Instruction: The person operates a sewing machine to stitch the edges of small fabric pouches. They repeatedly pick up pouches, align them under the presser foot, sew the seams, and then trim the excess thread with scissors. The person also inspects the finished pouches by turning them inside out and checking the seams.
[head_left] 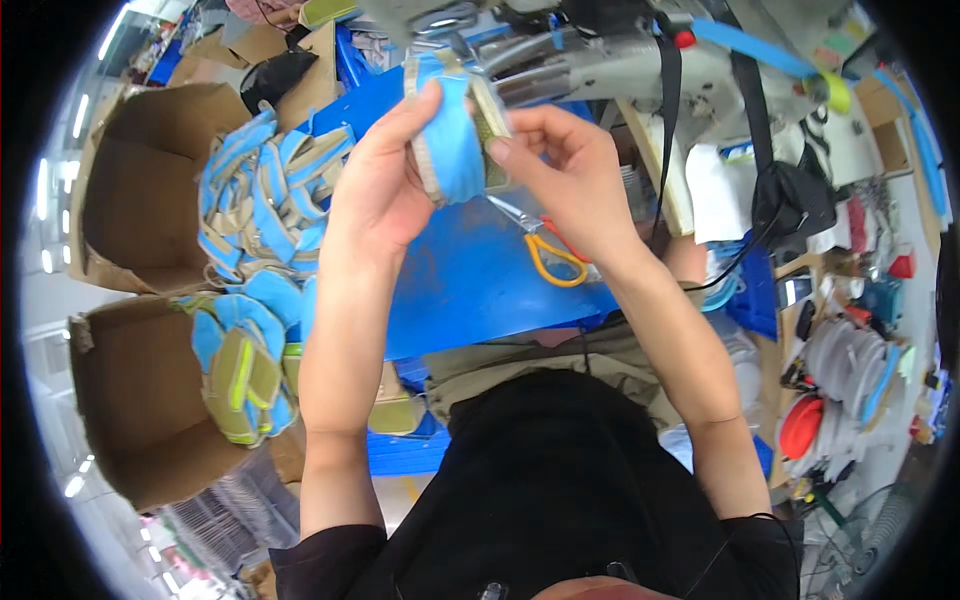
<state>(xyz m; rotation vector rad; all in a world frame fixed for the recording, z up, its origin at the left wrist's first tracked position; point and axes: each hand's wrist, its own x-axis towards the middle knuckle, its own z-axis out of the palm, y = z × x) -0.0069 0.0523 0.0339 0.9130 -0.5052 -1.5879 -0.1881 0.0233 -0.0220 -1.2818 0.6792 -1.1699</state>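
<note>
Over the blue work table, my left hand [378, 175] is closed on a curved light-blue fabric piece [455, 150] with beige edges, the thumb lying on its upper left side. My right hand [575, 165] pinches the olive-beige mesh part [489, 120] at the right of the same piece between thumb and fingers. The inner side of the piece and some fingertips are hidden or slightly blurred. Just below the hands, scissors [548, 252] with orange and red handles lie on the table, blades toward the piece.
A pile of blue-and-beige strips [270, 200] lies left of my left arm, by a cardboard box [150, 180]. Blue and green fabric pieces [245, 365] sit at a second box [130, 410]. A sewing machine [600, 75] stands beyond the hands, with hanging black straps [670, 120].
</note>
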